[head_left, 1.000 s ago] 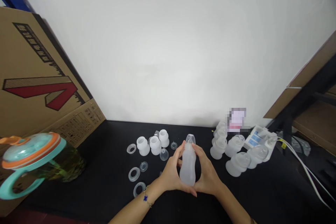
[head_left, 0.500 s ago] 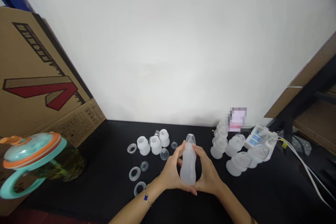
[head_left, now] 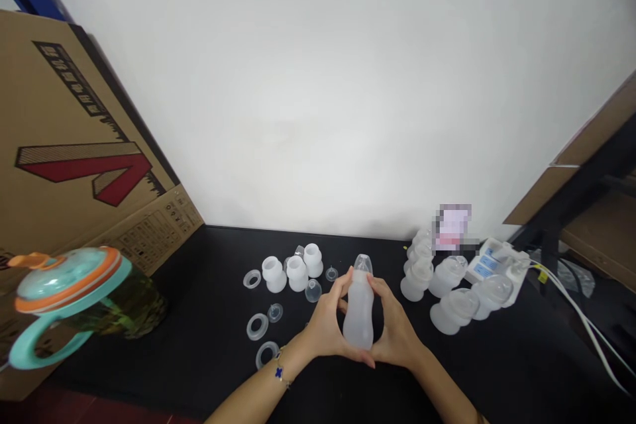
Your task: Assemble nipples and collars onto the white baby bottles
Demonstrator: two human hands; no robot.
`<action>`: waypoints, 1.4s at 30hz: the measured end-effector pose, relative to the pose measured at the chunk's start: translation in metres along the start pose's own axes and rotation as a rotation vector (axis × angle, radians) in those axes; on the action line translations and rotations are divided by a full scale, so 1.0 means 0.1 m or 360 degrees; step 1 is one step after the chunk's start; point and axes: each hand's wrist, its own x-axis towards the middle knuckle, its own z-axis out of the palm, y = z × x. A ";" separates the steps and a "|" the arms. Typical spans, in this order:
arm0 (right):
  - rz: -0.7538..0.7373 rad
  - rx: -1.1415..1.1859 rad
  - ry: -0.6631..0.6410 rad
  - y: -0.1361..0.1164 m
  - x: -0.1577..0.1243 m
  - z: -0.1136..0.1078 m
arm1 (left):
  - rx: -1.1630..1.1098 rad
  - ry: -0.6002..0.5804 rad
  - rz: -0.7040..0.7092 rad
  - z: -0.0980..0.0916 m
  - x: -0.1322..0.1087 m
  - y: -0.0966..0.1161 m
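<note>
Bottle (head_left: pixel 358 326), tall and frosted under a clear cap (head_left: pixel 363 264), is between both hands, close to the person at the middle of the black table (head_left: pixel 199 318); whether its base touches down cannot be told. The left hand (head_left: pixel 325 324) and right hand (head_left: pixel 396 331) curve round it from either side, fingertips high by the neck, thumbs low by the base, palms bowed outward. It looks light, hollow and smooth, probably plastic with a little give, unlikely to break but apt to slip; the narrow waist should make the surest hold, since the cap might come away.

Left of the hands are three short white bottles (head_left: pixel 273 276) with open tops, three rings (head_left: pixel 257 335), two clear teats (head_left: pixel 275 313) and one clear dome (head_left: pixel 313 291); other clear pieces behind the bottles are too hidden to count. To the right, about six capped bottles (head_left: pixel 453 313) overlap beside one power strip (head_left: pixel 489 258). Far left, one jug (head_left: pixel 74 278) stands before one cardboard box (head_left: pixel 99 79).
</note>
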 end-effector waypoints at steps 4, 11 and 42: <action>0.0019 0.0021 -0.0007 -0.01 0.00 0.00 | -0.0008 0.0000 0.0035 0.00 0.00 -0.04; 0.0057 0.0056 -0.0027 -0.01 0.00 0.00 | 0.0035 0.0010 0.0000 0.00 0.00 -0.03; 0.0078 -0.0066 -0.0063 -0.14 0.01 0.06 | 0.0357 0.0003 0.0155 0.00 -0.03 -0.04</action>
